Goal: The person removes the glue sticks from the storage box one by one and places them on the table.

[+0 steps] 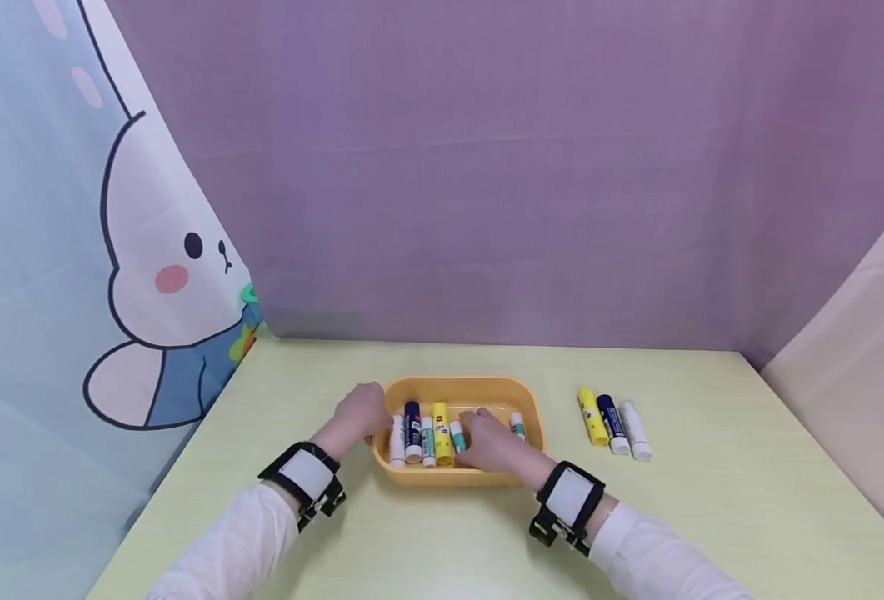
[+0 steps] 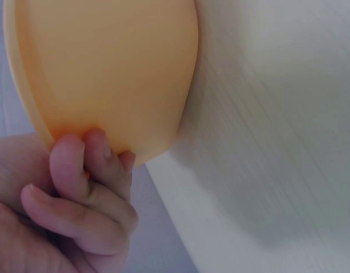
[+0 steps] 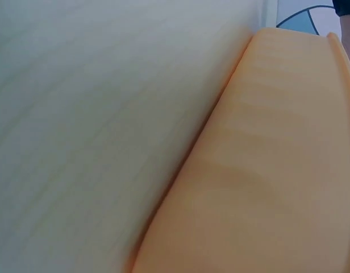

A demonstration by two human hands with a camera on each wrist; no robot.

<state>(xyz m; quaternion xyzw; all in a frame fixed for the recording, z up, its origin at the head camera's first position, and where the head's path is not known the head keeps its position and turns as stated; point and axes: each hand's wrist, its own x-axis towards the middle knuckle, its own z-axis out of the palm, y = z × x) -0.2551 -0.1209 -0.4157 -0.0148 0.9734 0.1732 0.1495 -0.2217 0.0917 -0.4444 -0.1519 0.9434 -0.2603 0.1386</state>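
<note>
In the head view, my left hand [image 1: 364, 410] grips the left end of a yellow-orange plastic basket [image 1: 456, 478]. The left wrist view shows the curled fingers [image 2: 101, 199] of that hand against the basket's outer wall. Inside the basket, a white glue stick [image 1: 397, 442], a navy one [image 1: 412, 433], a teal-and-white one [image 1: 428, 442] and a yellow one [image 1: 442, 435] lie side by side. My right hand [image 1: 492, 442] reaches in and pinches a small teal-and-white glue stick [image 1: 457, 437], slightly tilted beside the yellow one. Another small teal-and-white stick [image 1: 517, 425] lies at the right, partly hidden.
Right of the basket, a yellow glue stick [image 1: 593, 417], a navy one [image 1: 612, 425] and a white one [image 1: 635, 430] lie on the pale table [image 1: 442, 542]. Behind the table hangs a purple cloth [image 1: 486, 183]. The right wrist view shows only table and basket wall [image 3: 266, 170].
</note>
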